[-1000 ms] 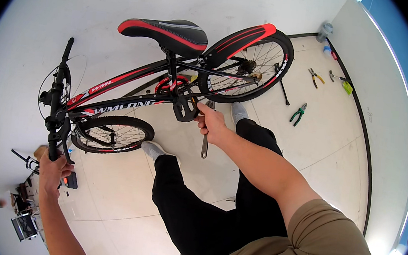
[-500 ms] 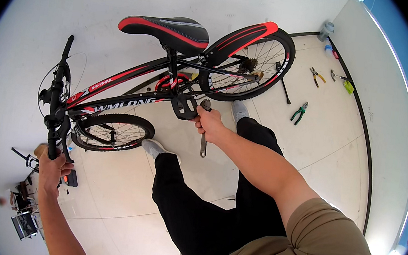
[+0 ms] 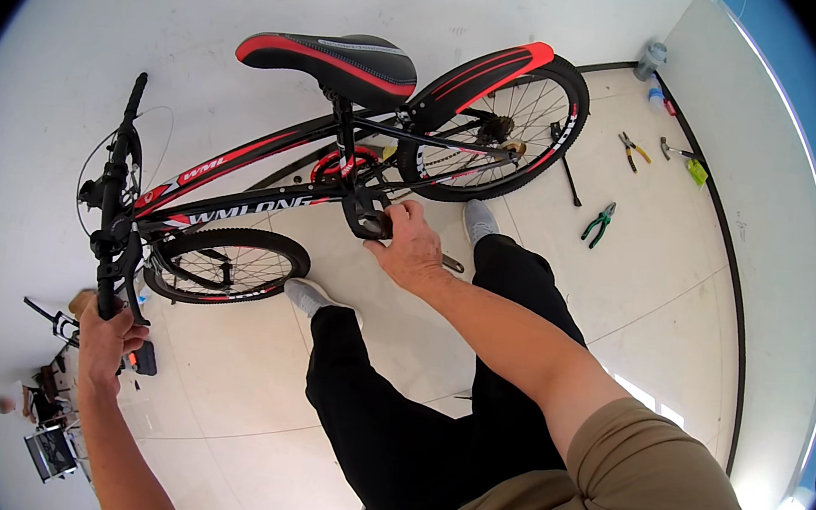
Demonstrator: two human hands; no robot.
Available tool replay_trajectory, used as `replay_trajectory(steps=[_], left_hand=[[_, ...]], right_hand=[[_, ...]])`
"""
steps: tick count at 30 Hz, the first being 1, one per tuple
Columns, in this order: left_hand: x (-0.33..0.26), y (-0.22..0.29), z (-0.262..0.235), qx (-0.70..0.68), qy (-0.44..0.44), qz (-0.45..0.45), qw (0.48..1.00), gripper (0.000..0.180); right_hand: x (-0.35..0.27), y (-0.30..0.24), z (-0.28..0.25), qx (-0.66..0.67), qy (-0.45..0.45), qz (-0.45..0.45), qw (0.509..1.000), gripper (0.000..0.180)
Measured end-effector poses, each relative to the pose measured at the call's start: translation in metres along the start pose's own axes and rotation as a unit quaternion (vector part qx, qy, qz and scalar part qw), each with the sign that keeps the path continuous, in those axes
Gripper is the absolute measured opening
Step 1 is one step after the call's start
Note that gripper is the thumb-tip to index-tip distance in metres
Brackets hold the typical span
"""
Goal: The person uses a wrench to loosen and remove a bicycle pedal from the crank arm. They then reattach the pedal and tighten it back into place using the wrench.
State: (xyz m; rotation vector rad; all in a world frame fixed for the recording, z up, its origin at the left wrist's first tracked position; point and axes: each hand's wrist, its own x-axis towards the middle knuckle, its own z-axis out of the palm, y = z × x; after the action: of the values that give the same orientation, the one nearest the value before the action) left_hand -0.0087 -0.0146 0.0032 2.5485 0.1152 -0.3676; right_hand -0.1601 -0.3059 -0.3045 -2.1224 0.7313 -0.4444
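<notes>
A black and red bicycle [image 3: 237,165] stands upright before me, its handlebar to the left and its rear wheel to the right. My left hand [image 3: 106,347] is closed round the near end of the handlebar [image 3: 106,266], beside the brake lever. At the crank, my right hand [image 3: 411,247] is closed on an adjustable wrench [image 3: 452,263]; only the handle end shows past the hand, and the jaws are hidden. The fingers of this hand lie against the black pedal [image 3: 364,215]. I cannot tell whether the wrench touches the pedal.
On the right floor lie green-handled pliers [image 3: 600,225], yellow-handled pliers [image 3: 632,152] and a hammer [image 3: 677,150]. A grey bottle [image 3: 652,59] stands in the far corner by the wall. The kickstand [image 3: 571,181] reaches down beside the rear wheel. My shoes [image 3: 317,300] are beneath the bicycle.
My right hand has turned over and moved slightly left, up against the pedal. The wrench has swung from hanging downward to pointing right. My left hand stays on the handlebar.
</notes>
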Motion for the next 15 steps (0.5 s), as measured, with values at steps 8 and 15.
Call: replay_trajectory(steps=[8, 15], left_hand=[[-0.002, 0.000, 0.000, 0.007, -0.002, 0.004, 1.000, 0.011], [-0.002, 0.001, -0.001, 0.018, -0.008, 0.000, 1.000, 0.012]], right_hand=[[0.000, 0.004, 0.015, 0.159, -0.020, 0.121, 0.980, 0.045], [0.014, 0.017, 0.017, 0.508, -0.169, 0.336, 0.775, 0.026]])
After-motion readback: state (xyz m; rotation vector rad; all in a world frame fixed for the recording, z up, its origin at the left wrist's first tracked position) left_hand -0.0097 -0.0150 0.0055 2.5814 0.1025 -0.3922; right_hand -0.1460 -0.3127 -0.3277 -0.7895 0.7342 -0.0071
